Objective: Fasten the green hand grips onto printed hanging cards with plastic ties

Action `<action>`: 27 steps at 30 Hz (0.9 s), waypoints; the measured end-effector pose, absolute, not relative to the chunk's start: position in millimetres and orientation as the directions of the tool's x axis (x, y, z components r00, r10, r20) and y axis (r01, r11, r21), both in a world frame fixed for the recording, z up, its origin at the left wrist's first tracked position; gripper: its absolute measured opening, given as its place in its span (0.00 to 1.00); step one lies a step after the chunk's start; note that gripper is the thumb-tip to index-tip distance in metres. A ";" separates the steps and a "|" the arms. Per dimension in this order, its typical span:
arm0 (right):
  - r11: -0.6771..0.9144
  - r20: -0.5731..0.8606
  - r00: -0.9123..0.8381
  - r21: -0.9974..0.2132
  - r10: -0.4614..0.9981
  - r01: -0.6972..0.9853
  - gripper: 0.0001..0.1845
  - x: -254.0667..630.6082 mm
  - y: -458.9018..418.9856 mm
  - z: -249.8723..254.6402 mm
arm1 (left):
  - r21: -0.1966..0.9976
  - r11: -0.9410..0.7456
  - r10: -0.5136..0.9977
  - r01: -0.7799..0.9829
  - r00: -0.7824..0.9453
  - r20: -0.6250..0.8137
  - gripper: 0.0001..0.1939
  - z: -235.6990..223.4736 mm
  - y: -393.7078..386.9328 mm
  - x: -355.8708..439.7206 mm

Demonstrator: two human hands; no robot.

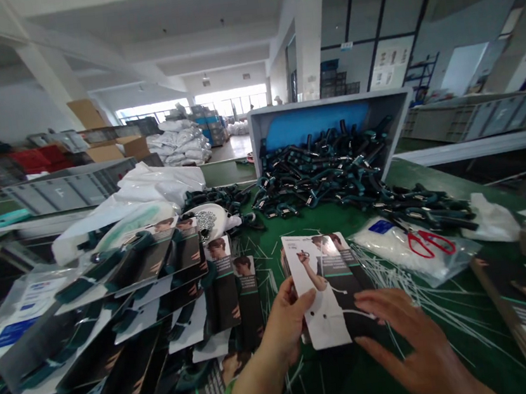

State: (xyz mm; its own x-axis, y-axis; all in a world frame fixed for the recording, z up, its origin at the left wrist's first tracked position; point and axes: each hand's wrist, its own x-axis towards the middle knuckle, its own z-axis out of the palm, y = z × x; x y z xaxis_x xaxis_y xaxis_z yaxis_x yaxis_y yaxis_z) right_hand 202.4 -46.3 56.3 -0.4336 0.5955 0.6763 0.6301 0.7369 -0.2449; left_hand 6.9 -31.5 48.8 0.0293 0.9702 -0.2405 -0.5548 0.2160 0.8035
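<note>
My left hand (285,322) is closed on the left edge of a printed card (330,336), its thumb lying across the white face. Dark card with printed pictures shows behind and to the right of that white face. White cable ties (358,313) stick out of the card through small holes. My right hand (414,338) is at the right side, fingers apart, its fingertips beside the lower tie; whether they touch it I cannot tell. More loose white cable ties (429,304) are spread on the green table under and beside the card.
Dark green curved tools (317,171) spill from a tipped grey crate (328,103). Carded tools (130,283) are piled at left, near a white dish (213,219) of small metal parts. Red-handled scissors (429,243) lie on a plastic bag (388,245). Stacked cards (522,318) stand at right.
</note>
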 end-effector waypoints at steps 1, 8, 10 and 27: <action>0.728 0.731 -0.408 -0.174 0.547 0.663 0.24 203.0 -48.8 57.6 | 0.810 0.210 0.972 -0.548 0.026 -0.235 0.25 49.8 -31.1 6.6; 0.653 0.660 -0.557 0.131 0.504 0.746 0.24 182.8 -54.7 56.0 | 0.832 0.184 0.977 -0.524 0.008 -0.211 0.24 53.4 -30.9 7.2; 0.645 0.653 -0.513 0.050 0.556 0.763 0.23 174.6 -53.4 47.1 | 0.818 0.185 0.978 -0.544 0.016 -0.210 0.24 52.8 -32.1 7.5; 0.672 0.679 -0.507 0.026 0.531 0.740 0.17 161.1 -44.0 31.9 | 0.790 0.248 0.958 -0.561 0.023 -0.285 0.27 48.9 -31.9 3.1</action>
